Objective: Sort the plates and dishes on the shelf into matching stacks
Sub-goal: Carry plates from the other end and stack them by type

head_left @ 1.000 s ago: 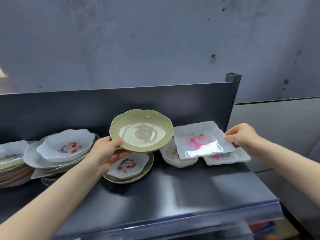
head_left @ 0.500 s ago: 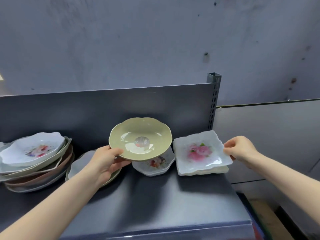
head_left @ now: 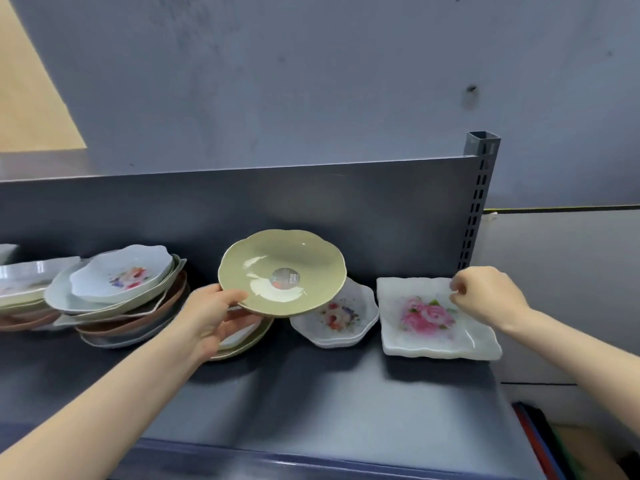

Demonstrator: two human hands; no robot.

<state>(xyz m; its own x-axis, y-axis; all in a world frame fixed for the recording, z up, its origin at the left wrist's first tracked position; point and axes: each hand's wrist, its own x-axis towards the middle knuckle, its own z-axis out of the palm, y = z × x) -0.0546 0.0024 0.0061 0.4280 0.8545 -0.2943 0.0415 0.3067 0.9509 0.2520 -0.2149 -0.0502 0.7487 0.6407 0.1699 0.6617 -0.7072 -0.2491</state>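
Plainly the left hand (head_left: 211, 320) grips the green scalloped plate (head_left: 282, 271). Its thumb lies over the near-left rim and its fingers curl beneath. The plate is raised off the shelf (head_left: 311, 393), with its far edge close to the grey back panel.

The coming move turns on what lies straight below that grip. Under the left hand and the plate's near edge sits a low stack (head_left: 249, 344). Its bottom piece shows an olive rim of the same colour, but a white dish lies on top of it. So the likely match is below and a little nearer than the held plate, and it is covered. I judge that the white dish must come off before green goes on green.

To the right, partly beneath the green plate's right edge, rests a small stack of white floral dishes (head_left: 341, 317). Further right the square rose plate (head_left: 426, 317) lies flat at the shelf's right end.

The right hand (head_left: 488, 296) hovers at that plate's far right corner with fingers loosely curled. I cannot tell whether they touch the rim. It looks the freer hand, but it is well apart from the covered stack. A mixed pile (head_left: 128, 299) stands at the left.
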